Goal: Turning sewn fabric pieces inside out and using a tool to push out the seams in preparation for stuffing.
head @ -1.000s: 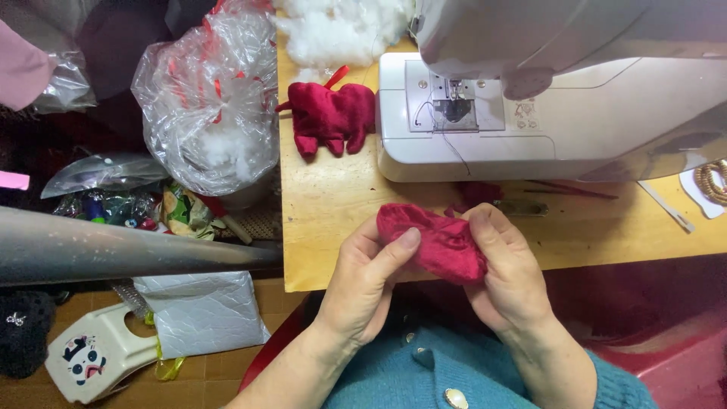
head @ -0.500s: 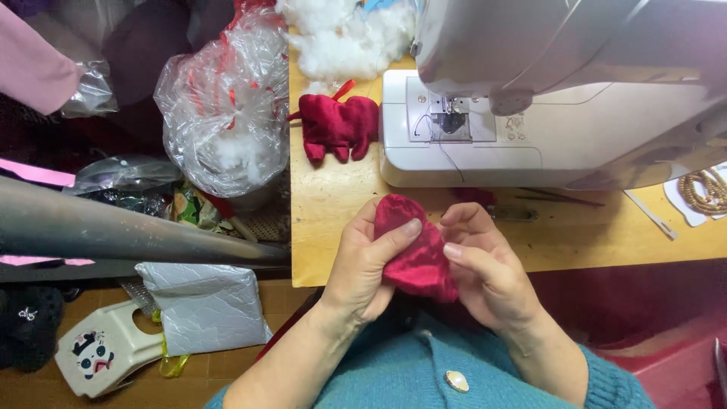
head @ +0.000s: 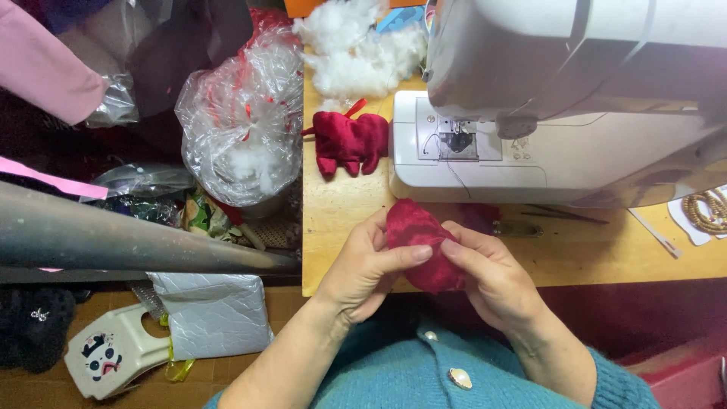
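Both my hands hold a small piece of dark red velvet fabric [head: 418,236] over the front edge of the wooden table [head: 333,216]. My left hand [head: 363,269] grips it from the left, thumb pressed on its middle. My right hand [head: 488,276] pinches it from the right. The piece now stands narrow and upright. A finished red velvet stuffed shape [head: 350,142] lies further back on the table, just left of the white sewing machine [head: 545,113].
White stuffing fluff [head: 356,49] is piled at the table's back. A clear plastic bag of stuffing and red scraps [head: 242,121] sits left of the table. A grey pipe [head: 113,242], a small plastic stool [head: 113,360] and a beaded ring [head: 708,210] are around.
My hands have turned and bunched the red fabric from a wide, flat spread into a narrower upright lump, and drawn closer together. The view has shifted slightly.
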